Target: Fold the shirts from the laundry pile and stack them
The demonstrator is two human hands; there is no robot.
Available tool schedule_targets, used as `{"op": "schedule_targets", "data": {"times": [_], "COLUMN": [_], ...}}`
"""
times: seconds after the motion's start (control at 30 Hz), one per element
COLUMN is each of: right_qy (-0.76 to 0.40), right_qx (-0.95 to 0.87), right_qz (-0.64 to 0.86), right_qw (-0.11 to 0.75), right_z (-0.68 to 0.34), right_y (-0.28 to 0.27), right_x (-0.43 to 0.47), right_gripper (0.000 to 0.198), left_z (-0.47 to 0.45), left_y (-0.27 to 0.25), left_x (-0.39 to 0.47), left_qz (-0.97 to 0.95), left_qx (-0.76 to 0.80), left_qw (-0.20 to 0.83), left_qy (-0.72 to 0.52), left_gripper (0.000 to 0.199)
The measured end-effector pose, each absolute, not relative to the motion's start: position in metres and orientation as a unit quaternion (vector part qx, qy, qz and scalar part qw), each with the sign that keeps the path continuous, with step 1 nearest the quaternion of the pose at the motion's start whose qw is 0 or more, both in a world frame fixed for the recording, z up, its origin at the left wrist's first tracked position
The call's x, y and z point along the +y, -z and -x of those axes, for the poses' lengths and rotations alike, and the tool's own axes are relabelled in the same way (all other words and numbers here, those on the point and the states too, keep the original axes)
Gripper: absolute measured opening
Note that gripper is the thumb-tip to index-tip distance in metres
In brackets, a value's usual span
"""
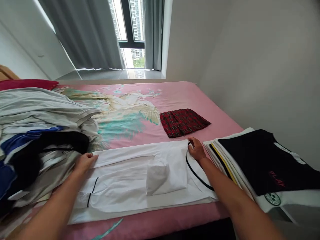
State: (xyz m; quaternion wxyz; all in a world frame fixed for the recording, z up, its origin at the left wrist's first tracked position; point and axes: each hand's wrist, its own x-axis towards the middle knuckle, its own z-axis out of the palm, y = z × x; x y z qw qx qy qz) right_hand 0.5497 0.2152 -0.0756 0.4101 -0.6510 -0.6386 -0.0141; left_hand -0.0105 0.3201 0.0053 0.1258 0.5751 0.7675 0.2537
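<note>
Left hand and right hand pinch the far corners of a white shirt along the bed's near edge, seemingly mid-fold, so the next move needs both sides even.

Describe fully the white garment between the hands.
The white garment lies flat, partly folded and creased, across pink bedding. It looks like soft cloth, with a flap on top, black trim at its right end and a black stripe at left. The left hand touches one far corner; the right hand grips the other.
</note>
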Motion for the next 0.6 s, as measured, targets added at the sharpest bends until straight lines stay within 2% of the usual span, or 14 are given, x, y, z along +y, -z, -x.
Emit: {"op": "schedule_targets", "data": {"times": [0.1,0.2,0.27,0.33,0.43,0.5,0.6], "right_qy": [-0.003,-0.016,-0.018,-0.02,-0.032,-0.047,-0.072], "right_qx": [-0.622,-0.615,-0.612,-0.611,-0.612,-0.611,-0.598], "right_qz": [0.659,0.66,0.664,0.667,0.669,0.675,0.683], "right_qw": [0.423,0.431,0.429,0.427,0.42,0.412,0.413], "right_z": [-0.549,-0.549,-0.549,-0.548,-0.547,-0.546,-0.545], "right_y": [0.074,0.073,0.07,0.066,0.061,0.058,0.054], "right_x": [0.214,0.214,0.214,0.214,0.213,0.211,0.21], "right_gripper": [0.043,0.038,0.034,0.029,0.023,0.021,0.021], "left_z": [0.019,-0.009,-0.054,-0.108,-0.182,-0.216,-0.241], "left_y": [0.0,-0.009,-0.019,-0.027,-0.027,-0.018,0.006], "left_x": [0.331,0.312,0.273,0.217,0.14,0.114,0.11], "left_qz": [-0.576,-0.64,-0.747,-0.849,-0.95,-0.958,-0.936], "left_qx": [0.773,0.704,0.567,0.405,0.201,0.188,0.251], "left_qw": [0.107,0.059,0.033,0.06,0.125,0.14,0.143], "left_qy": [-0.245,-0.302,-0.345,-0.335,-0.203,-0.165,-0.203], "left_gripper": [0.028,0.042,0.046,0.039,0.046,0.058,0.064]}}
